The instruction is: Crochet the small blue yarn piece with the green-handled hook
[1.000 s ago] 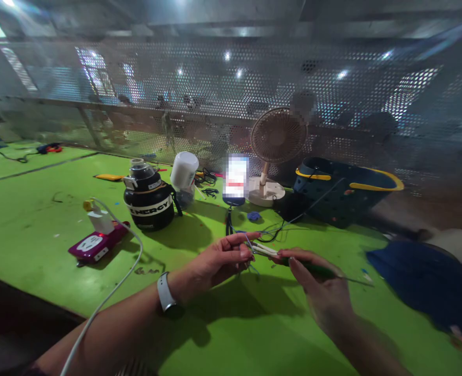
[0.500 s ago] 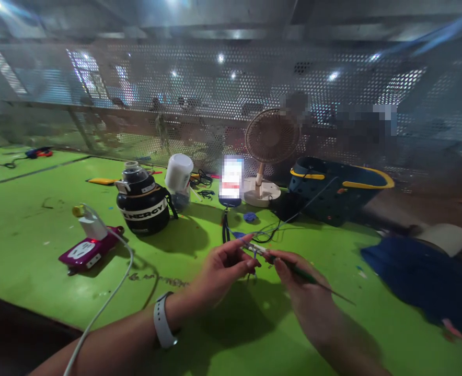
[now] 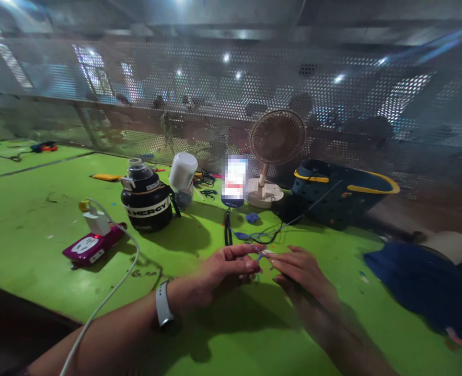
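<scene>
Near the table's middle, my left hand [image 3: 231, 266] pinches a small piece of blue-purple yarn work [image 3: 260, 257] between thumb and fingers. A white band circles the left wrist. My right hand [image 3: 303, 269] meets it from the right, palm down, its fingertips at the yarn piece and a small pale bit beside it. Whether those right fingers grip anything is hard to make out, and no green tool shows there. Thin blue yarn runs from near the hands toward the basket. Behind them lies a small blue yarn clump [image 3: 252, 218].
On the green table [image 3: 192, 235] stand a black bottle [image 3: 148, 201], a white-capped jar [image 3: 183, 169], a lit phone [image 3: 234, 180], a fan [image 3: 277, 137] and a dark basket [image 3: 333, 201]. A purple power strip [image 3: 93, 245] is left, dark blue cloth [image 3: 423, 287] right.
My right hand has turned palm down, with its fingers extended over the work. The green-handled tool it held is out of sight. The view has shifted slightly.
</scene>
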`<state>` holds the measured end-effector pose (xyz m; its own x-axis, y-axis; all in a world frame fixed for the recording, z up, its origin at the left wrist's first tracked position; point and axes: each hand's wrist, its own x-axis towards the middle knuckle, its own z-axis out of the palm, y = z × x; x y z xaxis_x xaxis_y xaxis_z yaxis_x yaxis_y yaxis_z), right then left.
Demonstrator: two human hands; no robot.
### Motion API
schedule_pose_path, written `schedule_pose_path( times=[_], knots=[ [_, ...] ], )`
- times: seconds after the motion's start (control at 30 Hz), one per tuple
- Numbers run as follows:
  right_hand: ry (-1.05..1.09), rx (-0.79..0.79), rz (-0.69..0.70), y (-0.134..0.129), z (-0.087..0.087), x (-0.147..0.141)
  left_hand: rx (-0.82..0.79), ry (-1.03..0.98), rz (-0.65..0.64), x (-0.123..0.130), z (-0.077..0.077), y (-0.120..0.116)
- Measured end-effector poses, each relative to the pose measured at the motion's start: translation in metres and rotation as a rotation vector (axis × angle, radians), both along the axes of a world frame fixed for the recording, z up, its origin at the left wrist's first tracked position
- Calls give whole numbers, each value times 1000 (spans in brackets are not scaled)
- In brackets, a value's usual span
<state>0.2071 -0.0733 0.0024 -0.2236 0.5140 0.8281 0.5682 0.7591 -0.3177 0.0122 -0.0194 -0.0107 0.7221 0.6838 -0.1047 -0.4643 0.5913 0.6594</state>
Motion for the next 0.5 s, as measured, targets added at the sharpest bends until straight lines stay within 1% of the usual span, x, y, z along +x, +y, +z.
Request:
schedule_pose_path(
  times=[0.17,0.3,0.4,0.5],
  knots=[
    [124,-79,82,6,6,5,-22,3,-20,-6,10,5],
    [207,-142,125,5,11,7,-42,6,-20,-7,13,6],
    [333,-304,139,4,10,11,-56,31,-13,-8,13,7],
    [579,-586,214,4,6,12,-33,63,15,-8,15,6]
  ],
)
